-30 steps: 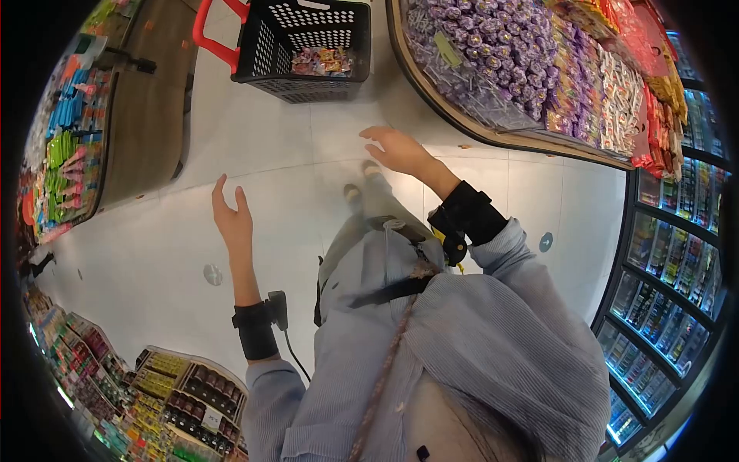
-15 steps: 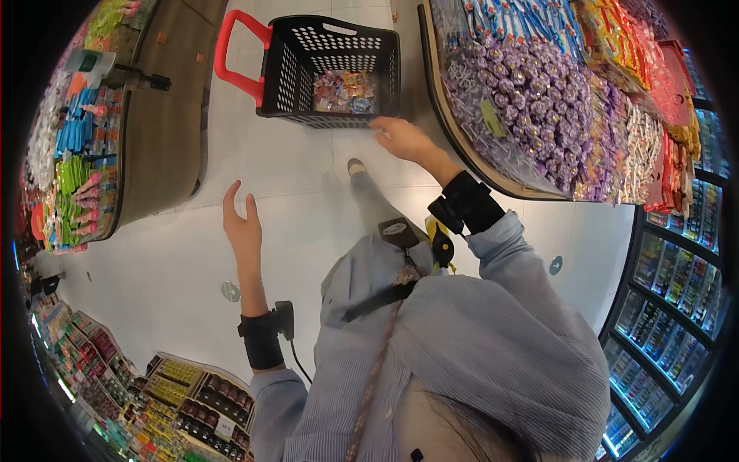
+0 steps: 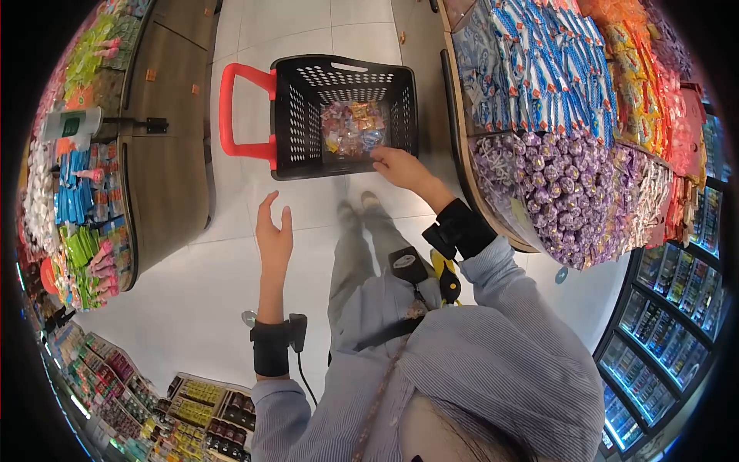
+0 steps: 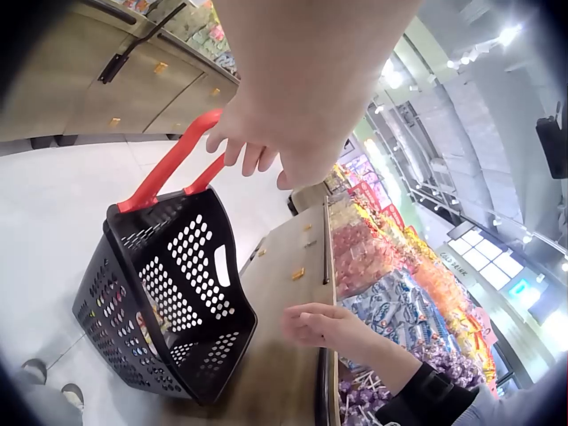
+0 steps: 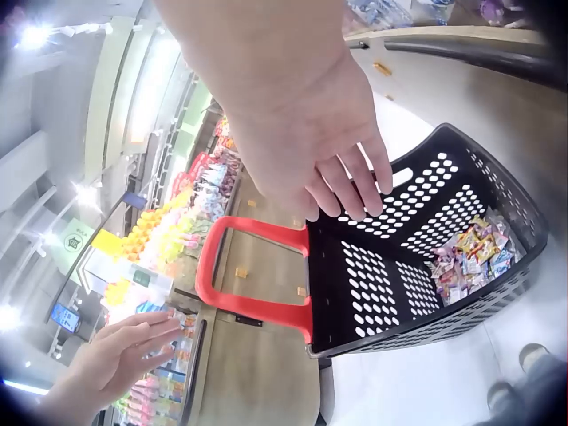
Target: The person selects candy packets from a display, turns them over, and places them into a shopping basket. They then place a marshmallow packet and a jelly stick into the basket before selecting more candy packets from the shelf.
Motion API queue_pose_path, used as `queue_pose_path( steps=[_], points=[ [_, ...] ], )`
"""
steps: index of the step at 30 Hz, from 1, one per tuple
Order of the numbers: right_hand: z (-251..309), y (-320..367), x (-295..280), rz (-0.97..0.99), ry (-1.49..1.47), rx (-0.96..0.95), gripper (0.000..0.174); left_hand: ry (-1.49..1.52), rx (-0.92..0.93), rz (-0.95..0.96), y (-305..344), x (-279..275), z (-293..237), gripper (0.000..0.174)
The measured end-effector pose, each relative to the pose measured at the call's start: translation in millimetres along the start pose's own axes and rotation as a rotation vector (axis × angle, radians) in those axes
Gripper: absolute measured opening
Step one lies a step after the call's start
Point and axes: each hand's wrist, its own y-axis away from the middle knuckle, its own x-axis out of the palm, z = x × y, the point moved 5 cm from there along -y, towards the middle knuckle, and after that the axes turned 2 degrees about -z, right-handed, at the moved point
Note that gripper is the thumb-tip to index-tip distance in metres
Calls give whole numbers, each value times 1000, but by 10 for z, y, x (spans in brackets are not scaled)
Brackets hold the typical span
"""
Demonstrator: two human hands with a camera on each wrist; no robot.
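Observation:
A black perforated basket (image 3: 346,173) with a red handle (image 3: 226,115) stands on the floor ahead of the person, several small wrapped sweets (image 3: 354,127) inside. The left hand (image 3: 275,235) hangs in the air below the handle in the head view, fingers relaxed, thumb apart, nothing held. Over the basket's near right edge in that view is the right hand (image 3: 404,168), its fingers loosely bent and empty; the right wrist view shows those fingers (image 5: 351,182) apart from one another. Whether it touches the rim cannot be told.
Right of the basket, a curved counter (image 3: 481,181) holds blue-white packets (image 3: 546,69) and purple-wrapped lollipops (image 3: 570,185). At the left stands a wooden display unit (image 3: 169,177) with hanging packets. Lit shelves (image 3: 654,339) line the far right; pale tiled floor (image 3: 185,308) lies between.
The basket and counters have come lower in the head view as the person moved forward. The left hand has shifted right and nearer the basket; the right hand now overlaps its edge.

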Motion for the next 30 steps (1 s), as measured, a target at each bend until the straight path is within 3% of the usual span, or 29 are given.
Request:
queue_pose_path(
  steps=[9,13,17,25,30],
  points=[
    [-125,-154,136,-15,-26,204,26,90,60,124,-745,263,394,31],
    [-325,-176,241,-5,-1,277,27,441,-160,196,-1110,631,961,28],
    [-399,-271,282,27,7,383,27,576,-299,219,-1405,904,1120,20],
    [-1184,-461,597,-24,-135,603,23,496,-491,186,-1678,1832,1806,19],
    [-1891,-400,960,-176,-223,665,17,488,-610,13,-1750,2127,2191,28]
  ],
)
